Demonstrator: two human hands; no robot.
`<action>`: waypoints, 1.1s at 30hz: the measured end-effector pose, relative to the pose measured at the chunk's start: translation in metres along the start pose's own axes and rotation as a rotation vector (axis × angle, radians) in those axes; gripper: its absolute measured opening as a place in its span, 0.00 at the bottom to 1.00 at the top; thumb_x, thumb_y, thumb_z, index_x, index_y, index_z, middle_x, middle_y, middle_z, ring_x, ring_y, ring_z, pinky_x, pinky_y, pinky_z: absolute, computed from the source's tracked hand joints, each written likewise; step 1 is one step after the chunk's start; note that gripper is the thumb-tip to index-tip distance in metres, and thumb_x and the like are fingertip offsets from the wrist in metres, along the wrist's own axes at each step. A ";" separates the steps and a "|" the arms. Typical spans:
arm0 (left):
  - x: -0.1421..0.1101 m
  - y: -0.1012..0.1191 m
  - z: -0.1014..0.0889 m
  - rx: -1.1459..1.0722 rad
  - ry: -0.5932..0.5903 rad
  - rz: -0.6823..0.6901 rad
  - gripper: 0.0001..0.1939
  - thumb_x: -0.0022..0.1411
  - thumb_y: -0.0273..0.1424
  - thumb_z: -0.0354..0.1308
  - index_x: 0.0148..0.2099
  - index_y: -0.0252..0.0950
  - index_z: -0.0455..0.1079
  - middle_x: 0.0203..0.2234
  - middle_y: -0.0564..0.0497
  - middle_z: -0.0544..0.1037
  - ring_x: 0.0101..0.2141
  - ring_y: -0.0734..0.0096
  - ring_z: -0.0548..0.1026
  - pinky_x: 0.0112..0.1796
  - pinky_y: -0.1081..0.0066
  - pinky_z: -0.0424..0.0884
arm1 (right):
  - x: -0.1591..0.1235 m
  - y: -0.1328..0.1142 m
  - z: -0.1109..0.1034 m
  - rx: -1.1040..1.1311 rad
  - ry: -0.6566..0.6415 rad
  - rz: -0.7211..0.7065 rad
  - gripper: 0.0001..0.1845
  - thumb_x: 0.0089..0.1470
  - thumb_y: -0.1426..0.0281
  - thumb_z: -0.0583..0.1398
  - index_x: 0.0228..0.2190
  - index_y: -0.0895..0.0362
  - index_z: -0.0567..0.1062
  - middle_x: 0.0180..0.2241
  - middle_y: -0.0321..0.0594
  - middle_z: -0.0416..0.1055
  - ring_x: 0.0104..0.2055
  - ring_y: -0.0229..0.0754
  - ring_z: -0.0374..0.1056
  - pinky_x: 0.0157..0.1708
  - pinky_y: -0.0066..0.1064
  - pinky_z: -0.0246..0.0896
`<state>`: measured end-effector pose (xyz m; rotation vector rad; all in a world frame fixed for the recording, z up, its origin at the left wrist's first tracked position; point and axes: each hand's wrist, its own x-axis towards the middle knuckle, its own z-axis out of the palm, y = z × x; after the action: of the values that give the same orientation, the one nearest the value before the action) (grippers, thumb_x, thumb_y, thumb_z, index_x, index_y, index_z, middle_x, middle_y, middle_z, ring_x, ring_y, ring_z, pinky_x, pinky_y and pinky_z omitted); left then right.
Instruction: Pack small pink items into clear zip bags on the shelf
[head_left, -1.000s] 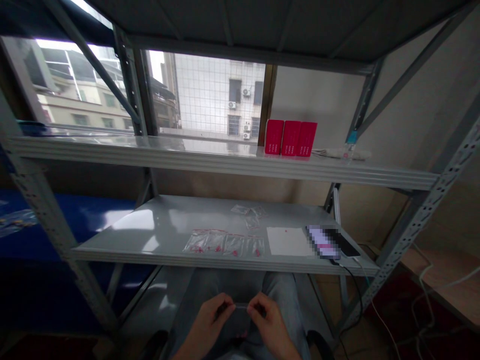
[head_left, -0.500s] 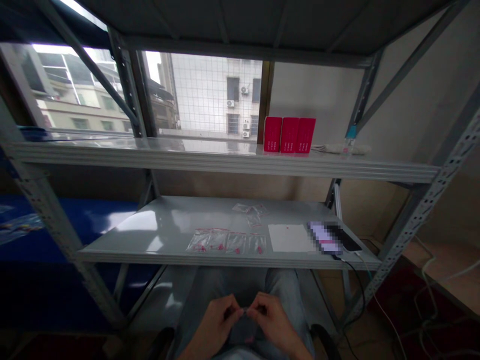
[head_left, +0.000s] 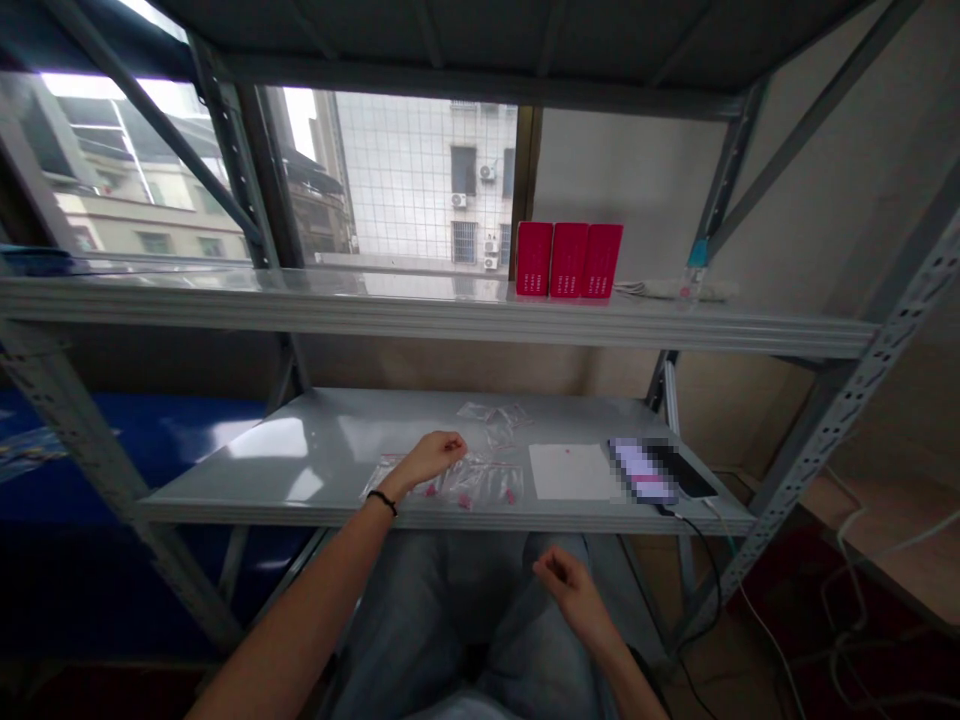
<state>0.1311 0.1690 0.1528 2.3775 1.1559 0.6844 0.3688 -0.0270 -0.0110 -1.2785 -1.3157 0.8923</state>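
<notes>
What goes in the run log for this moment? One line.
left hand: over clear bags with pink contents, contact unclear | right hand: half-curled over jeans | white sheet: right of bags

Gray shelf [head_left: 345,430]: near the middle of the front edge, clear bags [head_left: 489,484] holding pink bits [head_left: 510,496]; toward the back edge, other bags [head_left: 499,430]; farther right, white paper [head_left: 566,478]; near the front right corner, a pixelated phone [head_left: 639,470] beside a dark slab [head_left: 686,470].

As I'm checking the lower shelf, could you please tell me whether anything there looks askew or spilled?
Nothing looks clearly spilled. The back bags lie askew, overlapping at angles, unlike the roughly lined-up front bags. A lone reddish speck on the paper also looks odd, but is too small to identify.
</notes>
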 end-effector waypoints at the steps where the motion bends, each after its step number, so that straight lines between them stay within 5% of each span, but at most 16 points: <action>1: 0.005 -0.005 0.006 0.049 -0.006 -0.009 0.10 0.58 0.33 0.55 0.31 0.35 0.75 0.24 0.51 0.79 0.28 0.68 0.74 0.31 0.73 0.66 | 0.001 0.002 -0.002 -0.019 0.018 -0.002 0.24 0.52 0.48 0.61 0.22 0.55 0.66 0.21 0.30 0.56 0.25 0.37 0.53 0.27 0.29 0.48; 6: 0.006 -0.015 0.019 0.322 0.006 -0.029 0.08 0.59 0.29 0.56 0.33 0.36 0.77 0.28 0.47 0.80 0.35 0.61 0.77 0.40 0.68 0.68 | 0.002 0.008 -0.006 -0.087 0.037 -0.006 0.21 0.54 0.51 0.60 0.22 0.54 0.66 0.20 0.30 0.57 0.25 0.37 0.55 0.27 0.29 0.49; 12: 0.010 0.002 0.030 0.502 0.042 0.032 0.13 0.65 0.27 0.50 0.45 0.34 0.76 0.43 0.39 0.78 0.48 0.56 0.74 0.51 0.63 0.66 | 0.007 0.011 0.008 -0.110 0.065 0.040 0.19 0.50 0.52 0.63 0.22 0.54 0.69 0.18 0.29 0.58 0.23 0.37 0.55 0.25 0.29 0.48; 19: 0.035 0.026 0.062 0.521 -0.051 0.103 0.12 0.64 0.26 0.54 0.47 0.35 0.76 0.44 0.42 0.79 0.48 0.58 0.75 0.51 0.64 0.67 | 0.005 0.014 0.007 -0.244 0.112 -0.013 0.18 0.54 0.56 0.59 0.20 0.54 0.66 0.18 0.31 0.61 0.23 0.39 0.58 0.25 0.30 0.48; 24: 0.059 0.036 0.083 0.540 -0.076 0.057 0.11 0.67 0.33 0.58 0.48 0.32 0.74 0.46 0.42 0.78 0.48 0.58 0.75 0.51 0.56 0.70 | 0.004 0.008 0.007 -0.282 0.063 -0.025 0.16 0.56 0.59 0.57 0.21 0.53 0.65 0.19 0.32 0.60 0.24 0.40 0.59 0.26 0.29 0.48; 33: 0.078 0.036 0.090 0.565 -0.100 -0.001 0.14 0.68 0.36 0.59 0.52 0.33 0.72 0.49 0.45 0.76 0.48 0.59 0.76 0.48 0.53 0.74 | 0.001 0.003 0.016 -0.331 -0.036 -0.052 0.14 0.59 0.63 0.55 0.23 0.54 0.65 0.20 0.31 0.62 0.24 0.37 0.59 0.27 0.28 0.47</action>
<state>0.2474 0.1984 0.1201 2.8223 1.4532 0.2482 0.3533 -0.0236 -0.0164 -1.4774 -1.5647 0.6821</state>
